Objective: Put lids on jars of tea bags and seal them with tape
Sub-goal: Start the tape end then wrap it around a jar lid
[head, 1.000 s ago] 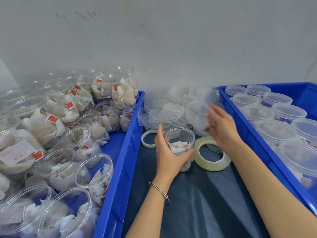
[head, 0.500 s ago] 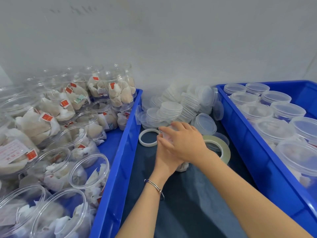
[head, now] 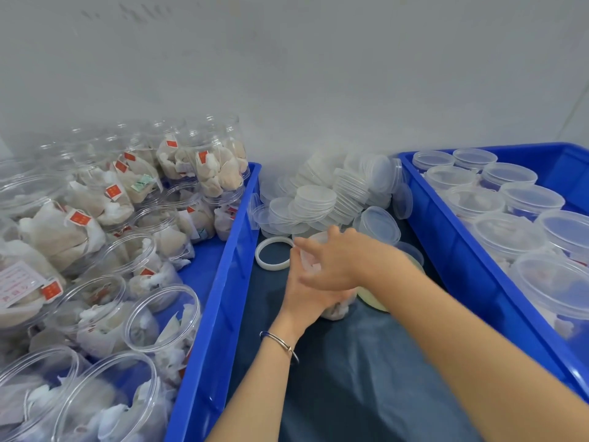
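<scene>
The left hand (head: 306,291) wraps its fingers around a jar (head: 338,309) of tea bags standing on the dark surface (head: 350,378) between two blue crates; the right hand (head: 334,260) lies flat over its top, fingers relaxed; a tape roll (head: 373,298) lies just beside it.

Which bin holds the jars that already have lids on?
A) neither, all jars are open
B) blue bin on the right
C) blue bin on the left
B: the jars in the right blue bin carry clear lids, while the jars in the left blue bin stand with open mouths and tea bags showing inside.
</scene>
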Demonstrator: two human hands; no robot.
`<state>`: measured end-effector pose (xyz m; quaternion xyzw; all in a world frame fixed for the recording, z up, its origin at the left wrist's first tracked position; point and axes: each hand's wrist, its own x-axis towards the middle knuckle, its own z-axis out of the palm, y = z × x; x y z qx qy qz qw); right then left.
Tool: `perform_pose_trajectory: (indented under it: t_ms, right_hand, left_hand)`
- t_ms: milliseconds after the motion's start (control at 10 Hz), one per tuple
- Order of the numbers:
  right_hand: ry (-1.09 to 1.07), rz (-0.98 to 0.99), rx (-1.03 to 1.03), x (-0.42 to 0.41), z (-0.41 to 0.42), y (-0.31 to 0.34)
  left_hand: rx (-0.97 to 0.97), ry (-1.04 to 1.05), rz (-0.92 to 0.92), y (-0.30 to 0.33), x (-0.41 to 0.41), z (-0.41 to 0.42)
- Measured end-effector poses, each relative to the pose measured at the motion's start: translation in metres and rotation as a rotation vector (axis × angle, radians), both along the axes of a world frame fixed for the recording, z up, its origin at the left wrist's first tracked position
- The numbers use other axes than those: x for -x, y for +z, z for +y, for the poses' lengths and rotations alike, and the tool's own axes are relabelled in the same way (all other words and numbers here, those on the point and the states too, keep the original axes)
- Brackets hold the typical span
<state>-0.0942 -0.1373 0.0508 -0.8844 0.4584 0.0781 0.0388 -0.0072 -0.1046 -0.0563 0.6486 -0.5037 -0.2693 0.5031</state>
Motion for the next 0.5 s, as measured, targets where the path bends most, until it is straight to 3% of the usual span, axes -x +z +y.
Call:
perform_pose_trajectory:
  t_ms: [100,200,300,400,500]
  right_hand:
    - [-0.020,0.071,0.196,0.007,0.002,-0.001]
    - [-0.078,0.120,0.405,-0.001,0.015,-0.015]
    - [0.021,-0.100,0.322,0.009,0.010,-0.021]
    - [0.091,-0.759,-0.093,0.036,0.003,-0.020]
    - [-0.058,-1.172,-0.144,0.058,0.001,-0.030]
  left_hand:
    - [0.055,-0.070,-0.086,-0.001,0.001,-0.005]
    - [0.234,-0.044,-0.309,0.002,0.015,-0.011]
    - [0.102,-0.003,-0.125,0.027,0.021,-0.001]
    - [0.212,0.021,-0.100,0.013,0.028,0.000]
    - [0.190,0.011,0.150,0.003,0.021,0.007]
